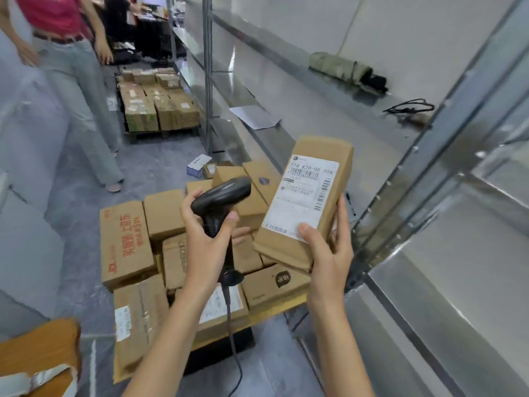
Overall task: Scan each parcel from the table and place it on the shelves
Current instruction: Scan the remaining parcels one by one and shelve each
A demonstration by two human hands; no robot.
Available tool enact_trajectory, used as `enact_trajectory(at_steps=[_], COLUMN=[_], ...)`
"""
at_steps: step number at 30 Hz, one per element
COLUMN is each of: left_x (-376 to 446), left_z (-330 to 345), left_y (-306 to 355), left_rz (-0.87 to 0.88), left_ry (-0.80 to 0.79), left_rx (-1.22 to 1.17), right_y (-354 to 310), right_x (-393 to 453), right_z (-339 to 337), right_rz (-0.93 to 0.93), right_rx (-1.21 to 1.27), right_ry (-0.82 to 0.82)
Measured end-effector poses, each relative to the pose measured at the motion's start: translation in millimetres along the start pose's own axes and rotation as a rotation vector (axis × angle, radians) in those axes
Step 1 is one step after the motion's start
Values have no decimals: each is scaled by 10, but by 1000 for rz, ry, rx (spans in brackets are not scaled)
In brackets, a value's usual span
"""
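Cardboard parcel [303, 204] gripped in right hand [329, 253]; black, seemingly plastic scanner [220, 196] clasped by left-hand fingers [189, 207].

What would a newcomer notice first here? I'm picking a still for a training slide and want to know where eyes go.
First, the parcel in the centre, held up label-forward by the right hand, with the black scanner in the left hand just beside it. Next, the heap of boxes below the hands, then the metal shelves on the right, holding a folded umbrella.
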State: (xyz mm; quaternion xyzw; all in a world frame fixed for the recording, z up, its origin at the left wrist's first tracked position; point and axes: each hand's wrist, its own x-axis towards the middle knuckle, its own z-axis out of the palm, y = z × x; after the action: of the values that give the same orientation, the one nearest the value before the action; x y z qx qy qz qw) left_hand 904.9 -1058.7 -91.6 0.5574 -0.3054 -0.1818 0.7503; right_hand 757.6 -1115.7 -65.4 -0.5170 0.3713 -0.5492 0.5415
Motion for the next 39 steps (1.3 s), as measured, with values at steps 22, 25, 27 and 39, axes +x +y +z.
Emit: enact_trajectory(at_steps=[22, 25, 27, 39], left_x=[-830, -1025, -1161, -1804], left_z=[3040, 3305, 3467, 4139], left_y=[725, 789, 853, 992], left_rz=[63, 48, 35, -91], left_ry=[-683, -712, -723, -995], left_rx=[-369, -459, -494, -523], right_y=[-1511, -1693, -1770, -1691], right_x=[138, 36, 2, 98], right_z=[-2342, -2662, -2767, -3254], right_rz=[-225, -150, -165, -642], right_rx=[-108, -268, -329, -971], right_ry=[298, 238, 289, 1067])
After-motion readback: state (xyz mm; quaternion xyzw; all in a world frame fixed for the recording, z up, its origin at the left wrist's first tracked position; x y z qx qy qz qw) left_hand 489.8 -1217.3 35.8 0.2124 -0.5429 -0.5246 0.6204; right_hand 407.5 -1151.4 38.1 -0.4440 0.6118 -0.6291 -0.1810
